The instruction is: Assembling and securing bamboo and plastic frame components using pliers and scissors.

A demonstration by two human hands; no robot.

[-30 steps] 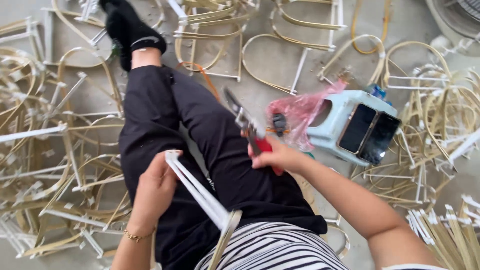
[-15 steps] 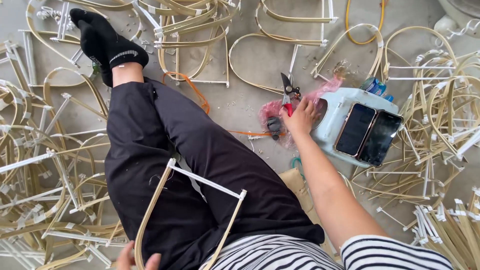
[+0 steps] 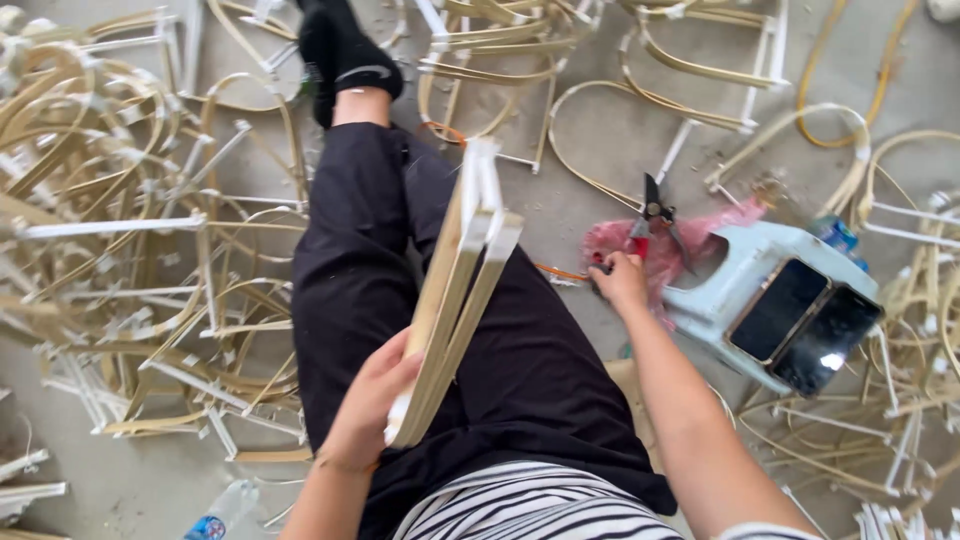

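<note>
Over the lap, the left hand (image 3: 372, 405) grips a bent cane frame (image 3: 455, 300); the right hand (image 3: 620, 283) clasps red-handled shears (image 3: 652, 222).

Person seen from above: black trousers, striped top, black sock.

Trousers (image 3: 380, 300): plain black, loose cut, light creasing at the thigh and knee, hem ending just above the ankle. Top (image 3: 530, 505): black and white horizontal stripes, visible at the lower edge of view, with the same stripe on a short sleeve (image 3: 765, 530) at the right arm. Sock (image 3: 345, 55): black, ankle length, one pale curved mark near the cuff. Left hand (image 3: 375, 400) and right hand (image 3: 620, 280): bare, forearms uncovered. No glove seen on either hand.
</note>
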